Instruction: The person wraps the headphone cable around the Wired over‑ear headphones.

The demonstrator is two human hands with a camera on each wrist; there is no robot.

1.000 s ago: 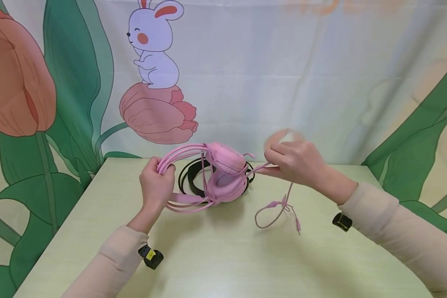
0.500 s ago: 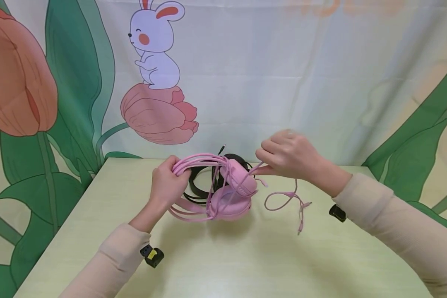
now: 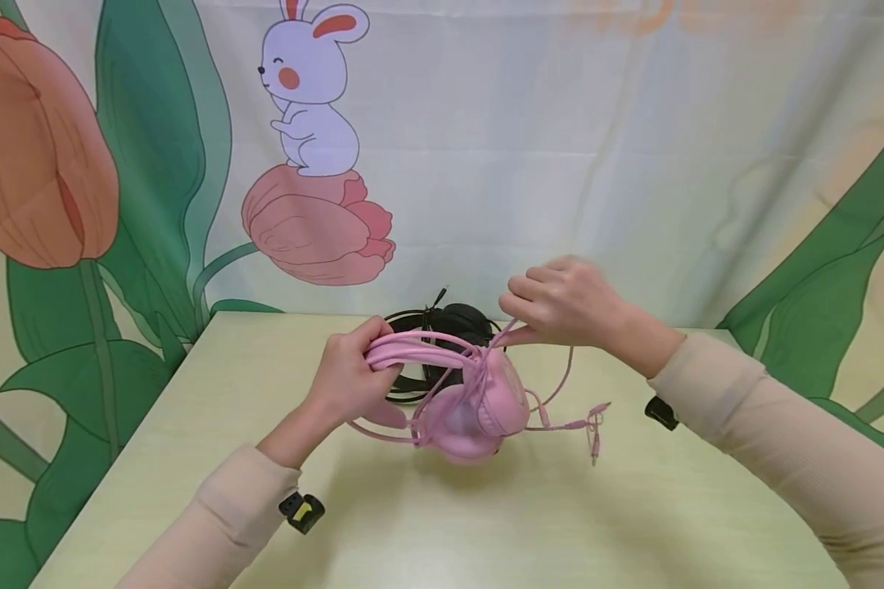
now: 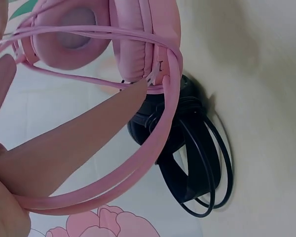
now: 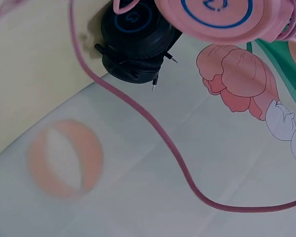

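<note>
My left hand [image 3: 349,372] grips the headband of a pink headset [image 3: 504,393], holding it tilted above the table with its ear cups toward the right. The thin outer bands and padded strap [image 4: 74,138] run out from this hand in the left wrist view. My right hand [image 3: 560,303] pinches the headset's pink cable, drawn tight up from strands wrapped around the ear cup. From this hand a cable length [image 5: 158,126] loops down, and the plug ends [image 3: 595,446] dangle at the right. A short pink microphone stub [image 3: 541,409] sticks out beside the cup.
Directly behind the pink headset a black headset [image 3: 467,323] lies on the pale table [image 3: 560,523], partly hidden. Its cable is bundled, with thin plugs [image 5: 155,81] jutting out. A printed curtain [image 3: 486,164] hangs at the table's back edge.
The left hand has brought the pink headset rightward and nearer, uncovering more of the black one. The right hand has shifted slightly left, and the hanging cable has swung.
</note>
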